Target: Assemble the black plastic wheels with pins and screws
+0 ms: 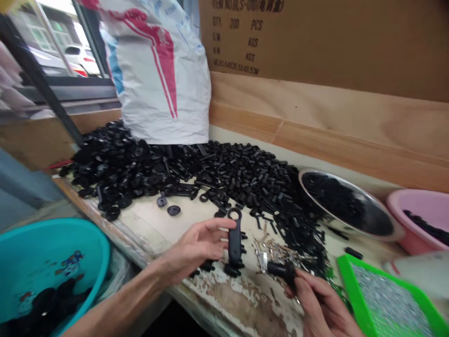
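My left hand (196, 247) grips a long black plastic part (235, 243) with a ring at its top end, holding it upright above the worktop. My right hand (322, 304) is at the lower right and holds a short black plastic cylindrical piece (280, 270) in its fingers. Beneath and between my hands lies a scatter of small silver metal clips (273, 252). A few loose black plastic pieces (206, 266) sit just below my left hand.
A large heap of black plastic parts (210, 173) covers the worn wooden worktop (224, 299), below a white woven sack (154, 75). A steel bowl (347, 203), a pink basin (421, 220), a green tray of metal pieces (386, 297) and a teal basin (45, 267) surround it.
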